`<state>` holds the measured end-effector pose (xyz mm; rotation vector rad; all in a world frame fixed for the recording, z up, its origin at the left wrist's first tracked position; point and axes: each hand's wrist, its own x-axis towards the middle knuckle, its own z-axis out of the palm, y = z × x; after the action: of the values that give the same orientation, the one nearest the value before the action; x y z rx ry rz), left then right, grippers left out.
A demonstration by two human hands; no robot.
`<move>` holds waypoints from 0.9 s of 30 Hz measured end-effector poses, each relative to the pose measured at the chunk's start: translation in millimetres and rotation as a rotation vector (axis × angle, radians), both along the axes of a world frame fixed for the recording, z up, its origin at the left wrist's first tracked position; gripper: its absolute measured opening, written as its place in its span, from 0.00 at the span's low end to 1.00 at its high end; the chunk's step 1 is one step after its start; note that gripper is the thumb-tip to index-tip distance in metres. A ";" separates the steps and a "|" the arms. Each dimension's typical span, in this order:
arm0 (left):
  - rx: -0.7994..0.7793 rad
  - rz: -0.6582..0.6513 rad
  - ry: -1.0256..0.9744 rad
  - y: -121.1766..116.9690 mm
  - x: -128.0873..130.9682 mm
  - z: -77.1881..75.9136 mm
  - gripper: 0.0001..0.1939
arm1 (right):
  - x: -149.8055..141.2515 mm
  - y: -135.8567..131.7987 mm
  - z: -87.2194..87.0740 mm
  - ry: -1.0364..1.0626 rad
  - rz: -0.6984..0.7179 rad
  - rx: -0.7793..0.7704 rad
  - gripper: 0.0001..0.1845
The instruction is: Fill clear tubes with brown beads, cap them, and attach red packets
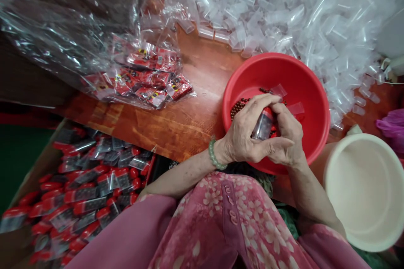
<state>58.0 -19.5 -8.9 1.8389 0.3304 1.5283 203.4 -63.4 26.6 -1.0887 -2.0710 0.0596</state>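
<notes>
A small red-capped bottle (263, 125), dark inside with a clear plastic wrap, lies tilted between my two hands over the red basin (315, 92). My left hand (241, 132), wearing a green bead bracelet, is closed around the bottle, its thumb reaching across to the other hand. Curled in from the right, my right hand (288, 134) has its fingers at the cap side; its inner fingertips are partly hidden. Under my hands in the basin are brown bead strings (238, 107), clear plastic pieces (279, 90) and some red bits.
Clear plastic sleeves (284, 12) heap over the table's far side. Red printed packets (151, 75) lie in a clear bag at left. A box of red-capped bottles (91, 189) stands lower left, a white basin (334, 185) at right, near a purple bag (393, 128).
</notes>
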 end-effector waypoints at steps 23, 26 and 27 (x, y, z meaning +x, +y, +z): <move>-0.905 -0.542 -0.178 -0.6 -25.9 5.3 0.29 | 1.9 2.5 25.3 -0.422 -0.093 0.049 0.41; -0.972 -0.611 -0.209 -1.5 -26.6 8.2 0.24 | -1.2 1.3 22.5 -0.439 -0.113 0.044 0.43; -0.993 -0.625 -0.220 -1.3 -26.4 7.7 0.24 | -2.0 0.8 21.8 -0.432 -0.116 0.033 0.44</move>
<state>31.6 -20.9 -1.2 0.8512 0.2904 0.8507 201.4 -62.6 48.4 -1.2847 -2.3685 -0.2907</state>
